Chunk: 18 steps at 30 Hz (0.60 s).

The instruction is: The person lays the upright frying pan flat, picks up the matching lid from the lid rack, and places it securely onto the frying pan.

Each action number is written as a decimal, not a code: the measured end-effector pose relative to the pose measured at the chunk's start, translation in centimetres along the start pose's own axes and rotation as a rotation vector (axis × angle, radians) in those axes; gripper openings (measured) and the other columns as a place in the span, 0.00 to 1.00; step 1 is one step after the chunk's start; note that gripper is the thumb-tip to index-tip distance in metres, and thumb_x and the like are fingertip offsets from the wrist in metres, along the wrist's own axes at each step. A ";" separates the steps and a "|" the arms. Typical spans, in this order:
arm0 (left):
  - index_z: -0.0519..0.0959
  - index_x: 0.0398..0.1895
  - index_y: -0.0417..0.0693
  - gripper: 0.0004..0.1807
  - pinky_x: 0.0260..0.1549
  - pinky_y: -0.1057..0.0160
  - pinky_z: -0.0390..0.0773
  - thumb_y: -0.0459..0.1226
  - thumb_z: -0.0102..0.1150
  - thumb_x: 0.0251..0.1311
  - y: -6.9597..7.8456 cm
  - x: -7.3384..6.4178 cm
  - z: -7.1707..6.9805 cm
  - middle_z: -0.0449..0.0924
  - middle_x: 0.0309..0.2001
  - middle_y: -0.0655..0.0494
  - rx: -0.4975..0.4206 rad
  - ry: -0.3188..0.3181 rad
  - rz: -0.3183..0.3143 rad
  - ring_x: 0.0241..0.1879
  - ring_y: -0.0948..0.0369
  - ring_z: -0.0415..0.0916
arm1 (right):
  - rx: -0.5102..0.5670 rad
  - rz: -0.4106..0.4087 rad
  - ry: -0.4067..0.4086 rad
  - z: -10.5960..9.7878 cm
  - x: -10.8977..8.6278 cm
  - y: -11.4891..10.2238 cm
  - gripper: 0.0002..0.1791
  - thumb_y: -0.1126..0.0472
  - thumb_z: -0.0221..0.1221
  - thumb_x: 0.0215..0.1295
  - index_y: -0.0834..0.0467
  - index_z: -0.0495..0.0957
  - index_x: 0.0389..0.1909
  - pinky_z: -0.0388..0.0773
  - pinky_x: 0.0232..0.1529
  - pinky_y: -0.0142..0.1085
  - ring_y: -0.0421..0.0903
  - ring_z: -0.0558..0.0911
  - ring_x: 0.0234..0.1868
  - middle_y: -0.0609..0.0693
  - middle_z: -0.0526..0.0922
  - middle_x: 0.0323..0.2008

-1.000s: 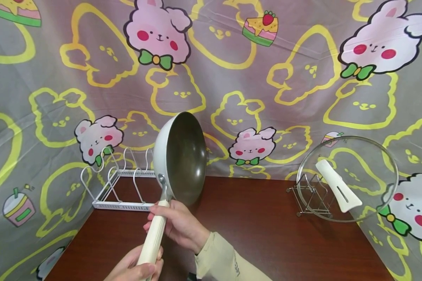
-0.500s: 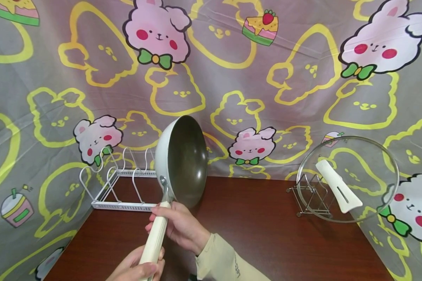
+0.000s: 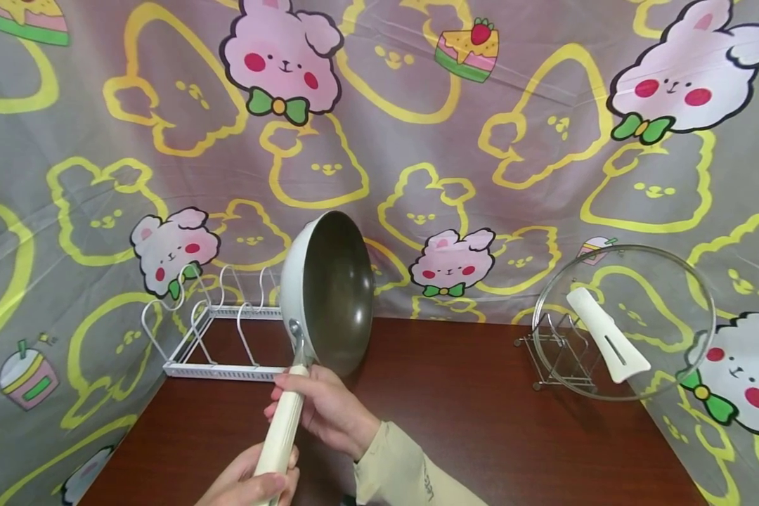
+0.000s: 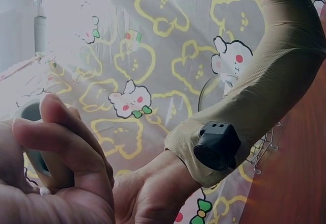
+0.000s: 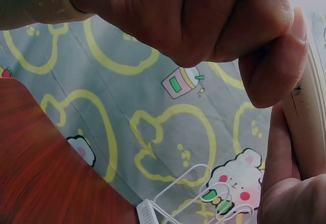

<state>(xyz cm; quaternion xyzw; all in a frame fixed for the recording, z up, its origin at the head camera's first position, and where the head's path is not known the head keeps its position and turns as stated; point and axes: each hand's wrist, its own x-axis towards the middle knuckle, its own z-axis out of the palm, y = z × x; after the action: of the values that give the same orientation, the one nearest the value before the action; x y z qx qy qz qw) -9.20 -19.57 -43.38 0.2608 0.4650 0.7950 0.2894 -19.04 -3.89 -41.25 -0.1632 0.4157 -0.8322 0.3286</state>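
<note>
In the head view a wok [image 3: 338, 295] is held up on its side, its dark inside facing right and its pale outer wall facing left. My right hand [image 3: 335, 414] grips the top of the cream handle [image 3: 281, 422], close below the metal joint. Lower down, my left hand [image 3: 249, 481] wraps round the handle's end. The left wrist view shows the left hand's curled fingers [image 4: 71, 137] around the hollow handle end [image 4: 43, 152]. Both hands meet the handle [image 5: 305, 112] in the right wrist view too.
Behind the wok to the left stands a white wire rack [image 3: 218, 369], partly covered by it. At right a glass lid [image 3: 670, 316] with a cream grip leans in a small metal rack [image 3: 563, 386]. A patterned cloth [image 3: 379, 140] surrounds the brown table [image 3: 455, 422].
The wok and both hands have shifted slightly down and to the right. The grips on the handle look the same.
</note>
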 end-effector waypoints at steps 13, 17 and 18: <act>0.72 0.53 0.53 0.16 0.33 0.73 0.73 0.29 0.38 0.72 0.3 -0.1 0.6 0.78 0.38 0.62 0.012 0.041 -0.035 0.36 0.68 0.76 | 0.000 0.007 0.010 -0.1 -0.1 0.2 0.05 0.64 0.58 0.71 0.56 0.70 0.41 0.87 0.38 0.30 0.40 0.88 0.29 0.47 0.81 0.29; 0.72 0.54 0.53 0.15 0.36 0.73 0.76 0.30 0.37 0.73 0.4 -0.1 0.7 0.79 0.38 0.62 0.008 0.040 -0.048 0.36 0.68 0.77 | 0.003 0.011 0.020 -0.1 -0.2 0.2 0.06 0.64 0.58 0.71 0.56 0.70 0.42 0.87 0.38 0.30 0.40 0.87 0.29 0.47 0.81 0.29; 0.72 0.54 0.53 0.16 0.35 0.73 0.75 0.30 0.37 0.72 0.4 -0.1 0.7 0.79 0.38 0.62 0.011 0.037 -0.042 0.36 0.68 0.76 | 0.002 0.013 0.022 -0.1 -0.2 0.2 0.06 0.64 0.58 0.71 0.56 0.69 0.42 0.87 0.38 0.30 0.40 0.87 0.29 0.47 0.81 0.29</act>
<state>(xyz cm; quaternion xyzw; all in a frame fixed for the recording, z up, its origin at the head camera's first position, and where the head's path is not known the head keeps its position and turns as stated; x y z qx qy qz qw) -8.71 -19.35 -42.77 0.2380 0.4801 0.7908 0.2958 -18.85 -3.82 -41.45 -0.1508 0.4194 -0.8324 0.3294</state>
